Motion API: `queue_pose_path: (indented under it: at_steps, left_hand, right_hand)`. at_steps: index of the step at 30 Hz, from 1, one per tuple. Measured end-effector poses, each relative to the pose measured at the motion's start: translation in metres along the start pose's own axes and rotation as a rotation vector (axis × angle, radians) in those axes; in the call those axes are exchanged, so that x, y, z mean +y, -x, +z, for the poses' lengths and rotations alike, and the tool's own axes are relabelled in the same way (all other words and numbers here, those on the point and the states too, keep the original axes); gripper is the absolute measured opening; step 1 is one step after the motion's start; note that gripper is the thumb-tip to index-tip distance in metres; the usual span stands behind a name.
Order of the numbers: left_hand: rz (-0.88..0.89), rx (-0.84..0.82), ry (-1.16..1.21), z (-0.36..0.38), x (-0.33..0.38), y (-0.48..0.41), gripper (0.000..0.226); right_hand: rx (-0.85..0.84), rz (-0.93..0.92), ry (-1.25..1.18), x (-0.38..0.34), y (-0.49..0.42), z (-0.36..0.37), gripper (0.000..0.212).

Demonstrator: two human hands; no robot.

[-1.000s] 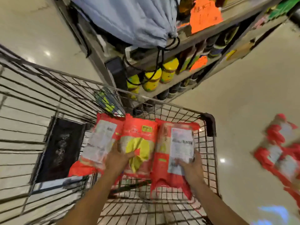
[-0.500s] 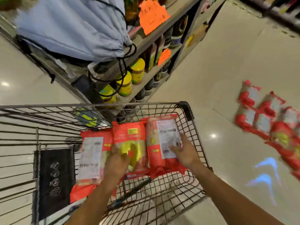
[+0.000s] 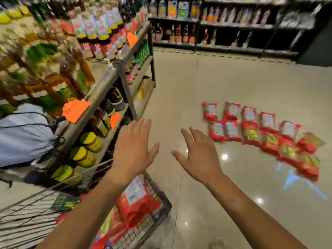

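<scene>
L hand (image 3: 133, 151): empty, fingers straight & spread. We see it in the air just above the far-right corner of the wire shopping cart (image 3: 162, 196).
R hand (image 3: 197, 155): empty too, fingers apart, palm down. It's right of the cart, over the floor (image 3: 206, 83); near the L hand, not touching it.
Cart packs (image 3: 136, 202): red packs w/ white labels, lying inside the cart against its right wall, under the L forearm. Neither hand touches them. We can't count them, as the arm hides part.
Floor packs (image 3: 251, 130): same kind of red packs, flat on the floor in approx. two rows, well right of & beyond the cart. They're apart from both hands, w/ the R hand the nearer one. The right end of the rows is blurred.
Shelf unit (image 3: 100, 83): stands just beyond the cart's far rim, running away to the left.
Jars (image 3: 89, 141): yellow-lidded, on the unit's lower shelves, closest to the cart.
Bag (image 3: 23, 133): pale blue drawstring bag on the unit, left of & beyond the cart.
Tags (image 3: 75, 109): orange, on the shelf edges above the jars.
Back shelving (image 3: 233, 24): dark, far beyond the cart; goods too blurred for us to name.
</scene>
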State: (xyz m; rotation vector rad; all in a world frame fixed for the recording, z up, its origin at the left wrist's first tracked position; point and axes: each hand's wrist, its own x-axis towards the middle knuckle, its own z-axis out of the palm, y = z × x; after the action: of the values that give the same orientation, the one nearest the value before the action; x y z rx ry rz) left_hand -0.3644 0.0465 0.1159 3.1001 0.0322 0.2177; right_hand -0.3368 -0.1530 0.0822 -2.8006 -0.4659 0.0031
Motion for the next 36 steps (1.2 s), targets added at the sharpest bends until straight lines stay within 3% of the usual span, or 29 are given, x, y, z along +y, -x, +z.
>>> queue_pose_path:
  at_steps: [8, 15, 23, 36]
  left_hand:
    - [0.290, 0.092, -0.015, -0.039, 0.247, -0.082, 0.077]
    - [0.430, 0.059, -0.004, -0.030, 0.387, -0.124, 0.078]
    - [0.460, 0.022, -0.007, 0.014, 0.444, -0.205, 0.077]
    - [0.350, -0.178, 0.065, 0.144, 0.469, -0.430, 0.072]
  right_hand:
    - [0.156, 0.219, 0.032, 0.225, 0.048, -0.122, 0.080]
    - [0.186, 0.390, -0.001, 0.350, 0.082, -0.163, 0.075]
    - [0.137, 0.430, -0.041, 0.432, 0.030, -0.167, 0.076]
    - [-0.121, 0.421, -0.066, 0.571, -0.190, -0.130, 0.078]
